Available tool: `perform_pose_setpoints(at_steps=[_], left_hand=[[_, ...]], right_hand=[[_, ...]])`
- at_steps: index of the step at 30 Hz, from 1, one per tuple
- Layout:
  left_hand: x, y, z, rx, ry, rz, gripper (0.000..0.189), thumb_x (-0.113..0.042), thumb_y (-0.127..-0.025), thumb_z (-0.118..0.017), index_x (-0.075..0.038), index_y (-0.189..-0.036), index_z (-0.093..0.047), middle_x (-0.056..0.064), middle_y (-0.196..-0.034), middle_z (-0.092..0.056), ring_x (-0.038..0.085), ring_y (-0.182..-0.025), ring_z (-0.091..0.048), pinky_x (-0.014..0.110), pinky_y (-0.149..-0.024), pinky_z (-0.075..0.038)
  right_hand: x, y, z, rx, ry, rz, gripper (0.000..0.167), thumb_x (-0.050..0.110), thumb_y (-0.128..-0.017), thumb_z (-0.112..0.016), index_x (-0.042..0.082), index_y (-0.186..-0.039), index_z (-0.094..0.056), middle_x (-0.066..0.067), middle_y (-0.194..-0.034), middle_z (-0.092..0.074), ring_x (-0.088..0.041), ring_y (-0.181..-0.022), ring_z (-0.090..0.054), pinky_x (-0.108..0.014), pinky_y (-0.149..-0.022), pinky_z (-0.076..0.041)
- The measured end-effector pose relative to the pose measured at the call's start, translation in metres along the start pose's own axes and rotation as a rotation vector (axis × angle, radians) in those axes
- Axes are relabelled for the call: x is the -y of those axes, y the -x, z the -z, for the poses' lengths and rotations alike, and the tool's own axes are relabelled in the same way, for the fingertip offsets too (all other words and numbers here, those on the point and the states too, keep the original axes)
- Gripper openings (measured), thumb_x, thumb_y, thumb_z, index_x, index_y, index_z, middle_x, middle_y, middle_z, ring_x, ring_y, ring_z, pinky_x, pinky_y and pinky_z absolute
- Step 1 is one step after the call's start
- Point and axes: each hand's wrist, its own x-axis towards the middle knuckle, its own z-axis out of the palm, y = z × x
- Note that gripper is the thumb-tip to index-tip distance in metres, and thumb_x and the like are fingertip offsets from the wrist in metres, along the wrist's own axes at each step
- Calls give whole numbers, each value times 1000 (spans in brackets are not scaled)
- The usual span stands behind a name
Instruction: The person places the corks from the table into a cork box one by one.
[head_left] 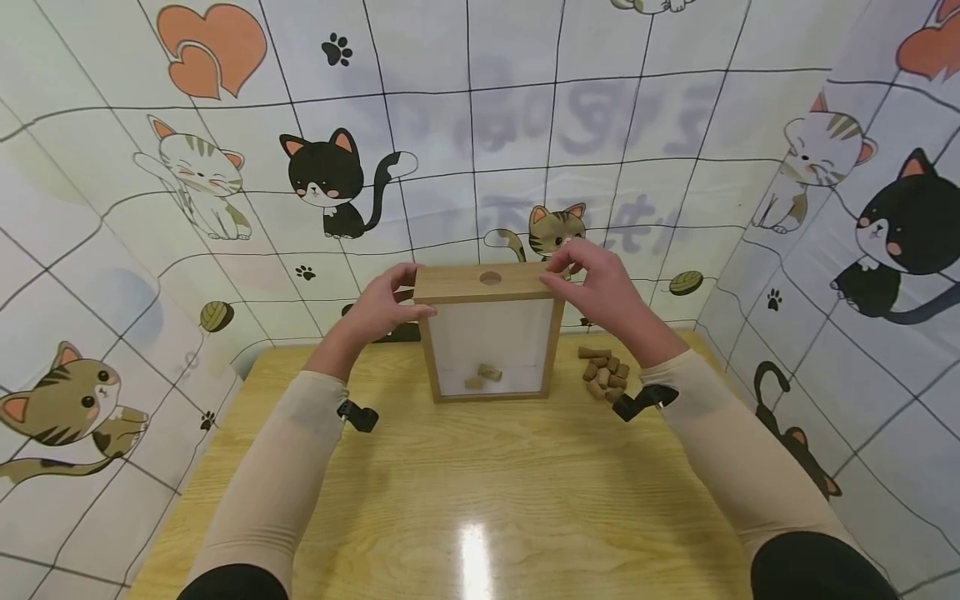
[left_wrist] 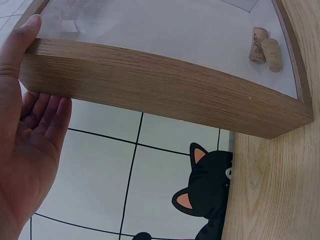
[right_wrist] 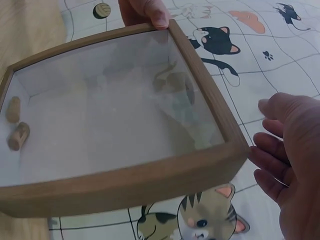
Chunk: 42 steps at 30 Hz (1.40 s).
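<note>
A wooden display box (head_left: pixel 491 283) with a clear front and a round hole in its top stands upright on the table. Two wine corks (left_wrist: pixel 265 49) lie at its bottom, behind the front pane. My left hand (head_left: pixel 382 304) grips the box's upper left corner, thumb on the front edge and fingers on the back. At the upper right corner is my right hand (head_left: pixel 596 283), its fingers loosely bent. In the right wrist view, the right hand's fingertips (right_wrist: pixel 260 150) are right at the corner, with nothing between thumb and fingers.
A pile of corks (head_left: pixel 604 372) lies on the wooden table (head_left: pixel 465 475), right of the box and near my right wrist. Close behind the box rises a wall covering (head_left: pixel 450 183) printed with cats, and it continues along both sides.
</note>
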Motion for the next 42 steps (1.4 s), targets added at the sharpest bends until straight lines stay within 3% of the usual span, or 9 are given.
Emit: perform_pose_setpoints(at_steps=[7, 14, 24, 38, 42], left_hand=[[2, -1, -2, 3, 23, -10, 77, -17, -93, -93, -10, -157, -51, 13, -151, -55, 36, -143, -56, 56, -111, -55], [4, -4, 0, 2, 25, -23, 78, -18, -93, -93, -10, -157, -51, 13, -150, -54, 36, -142, -56, 56, -111, -55], [5, -3, 0, -2, 35, -21, 79, -16, -92, -93, -10, -158, -50, 13, -151, -54, 36, -143, -56, 56, -112, -54], [4, -3, 0, -6, 29, -18, 82, -18, -92, -93, -10, -160, -49, 13, -152, -54, 36, -143, -55, 56, -112, -54], [4, -3, 0, -7, 26, -19, 82, -16, -92, -93, -9, -160, -48, 14, -151, -54, 37, -142, -56, 56, -112, -54]], right_hand=[[-21, 35, 16, -26, -14, -108, 6, 14, -104, -80, 12, -106, -74, -2, -107, -72, -17, -101, -64, -34, -91, -49], [-42, 68, 24, 49, 13, -239, 8, 20, -107, -78, 14, -108, -74, -2, -110, -73, -16, -102, -64, -33, -90, -49], [-73, 107, 11, 181, -19, -356, 21, 27, -109, -75, 8, -119, -71, -10, -119, -72, -27, -111, -64, -51, -97, -51], [-114, 159, -10, 239, 46, -407, 21, 12, -104, -79, 0, -119, -70, -18, -116, -72, -39, -110, -66, -50, -90, -53], [-123, 168, -15, 238, 33, -417, 22, 7, -101, -81, -3, -118, -71, -19, -115, -72, -40, -109, -67, -55, -90, -54]])
